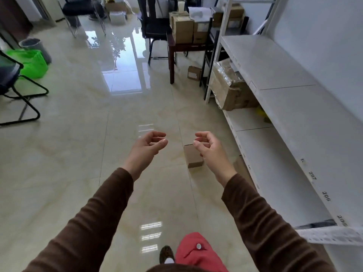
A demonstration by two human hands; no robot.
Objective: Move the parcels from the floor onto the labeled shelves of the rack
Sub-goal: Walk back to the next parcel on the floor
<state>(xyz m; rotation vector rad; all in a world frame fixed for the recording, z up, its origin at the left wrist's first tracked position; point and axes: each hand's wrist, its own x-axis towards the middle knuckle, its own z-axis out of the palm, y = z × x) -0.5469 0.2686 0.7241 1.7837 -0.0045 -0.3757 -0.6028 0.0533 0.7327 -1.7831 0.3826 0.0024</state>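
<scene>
A small brown cardboard parcel (192, 156) sits on the glossy tiled floor beside the rack, partly behind my right hand. My left hand (148, 144) and my right hand (208, 147) are raised above the floor, palms facing each other, fingers loosely curled and apart, holding nothing. The white metal rack (290, 107) runs along the right wall; its shelf edges carry number labels such as 207 and 206. A large plastic-wrapped cardboard parcel (230, 85) lies on a lower shelf. Another small box (194, 73) rests on the floor farther back.
A dark wooden table (172, 55) with stacked cardboard boxes (186, 28) stands past the rack's far end. Black chairs (155, 22) stand at the back and at the left edge (11, 79). A green bag (32, 62) and grey bin (34, 46) sit far left.
</scene>
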